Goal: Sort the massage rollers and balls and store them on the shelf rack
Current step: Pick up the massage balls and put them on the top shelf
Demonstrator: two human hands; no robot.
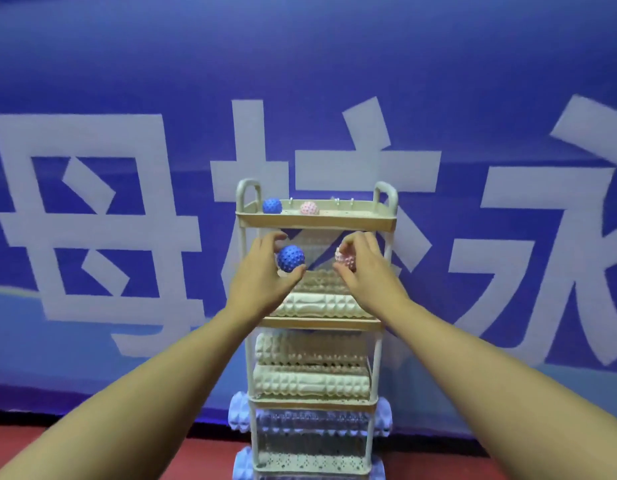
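Directly ahead, a tall, narrow shelf rack [315,220] stands upright against a blue banner [334,81] printed with large white characters, on a red floor [92,441]. Both bare arms reach forward to the gap just under the rack's top tray. The left hand [262,271] grips a blue spiky ball [290,258], fingers curled over its top and thumb beneath it. The right hand [364,263] pinches a pink spiky ball [346,260] between curled fingers and thumb. The two held balls sit level with each other, near but apart. In the top tray rest two more balls: a second blue ball [272,206] at the left end and a second pink ball [309,208] near the middle, apart from one another. The shelf below holds cream ridged rollers [317,303] lying flat, long axes running left to right across the rack. The next shelf down holds two more cream rollers [312,367], stacked the same way. Lower still, pale lilac rollers [239,412] also lie crosswise, their ends sticking out past both sides of the frame; their count is too blurred to tell.
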